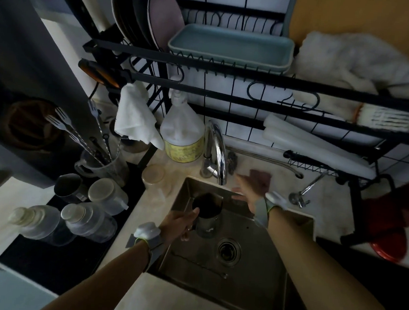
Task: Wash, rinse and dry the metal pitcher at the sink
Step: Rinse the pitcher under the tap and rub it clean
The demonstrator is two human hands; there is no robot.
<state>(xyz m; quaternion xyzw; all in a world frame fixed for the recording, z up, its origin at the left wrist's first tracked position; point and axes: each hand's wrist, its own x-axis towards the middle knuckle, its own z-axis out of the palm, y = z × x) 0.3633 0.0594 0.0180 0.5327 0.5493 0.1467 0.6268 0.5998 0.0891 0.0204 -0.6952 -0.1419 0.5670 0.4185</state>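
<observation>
1. A view from above looks down on a dim kitchen sink (257,276) of steel, set into a pale tabletop (329,208).
2. The metal pitcher (207,220) stands upright inside the sink, at its far left part, with its dark open mouth facing up. It is just below and near the spout of a curved chrome faucet (217,146).
3. The left hand (181,222) grips the pitcher from the left side, thumb over the rim and fingers curled round the body.
4. The right hand (249,195) is over the far edge of the sink, to the right of the faucet, fingers spread apart and holding nothing (it is blurred).
5. Just beyond its fingertips, a dark reddish pad (261,176) lies on the tabletop; whether the fingers touch it cannot be told.
6. The round drain (229,251) lies near and to the right of the pitcher.
7. Left of the faucet stands a white jug with a yellow label (182,138), and a white cloth (135,117) hangs from a black dish rack (229,71) above.
8. A teal tray (231,44) rests on the rack.
</observation>
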